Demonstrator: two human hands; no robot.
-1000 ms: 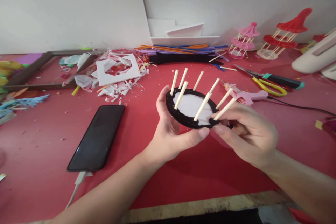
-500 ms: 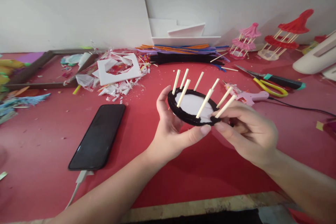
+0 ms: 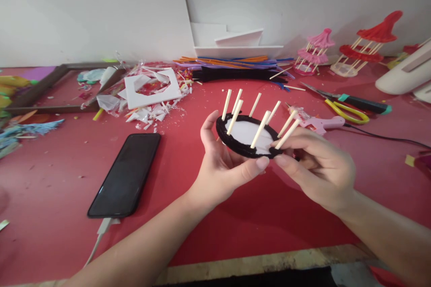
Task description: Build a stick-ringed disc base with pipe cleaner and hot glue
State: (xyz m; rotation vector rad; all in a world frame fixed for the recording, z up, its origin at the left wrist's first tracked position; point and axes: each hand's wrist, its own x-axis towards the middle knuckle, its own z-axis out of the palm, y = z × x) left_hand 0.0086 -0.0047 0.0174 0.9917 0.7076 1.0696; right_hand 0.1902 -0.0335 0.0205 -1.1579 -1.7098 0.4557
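Near the frame's centre, the left hand (image 3: 217, 171) grips the white disc (image 3: 247, 132) by its edge, likely to steady it while the right hand (image 3: 321, 168) pinches its black trim (image 3: 232, 142) beside a stick (image 3: 288, 134).

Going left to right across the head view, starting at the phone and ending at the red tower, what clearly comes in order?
Phone, left hand, black-rimmed disc, right hand, red tower.

Place: craft workshop, I'd say
Tool: glue gun (image 3: 325, 123)
Stock: pipe cleaners (image 3: 232, 75), foam scraps (image 3: 148, 119)
Models: pink tower (image 3: 314, 57), red tower (image 3: 361, 53)
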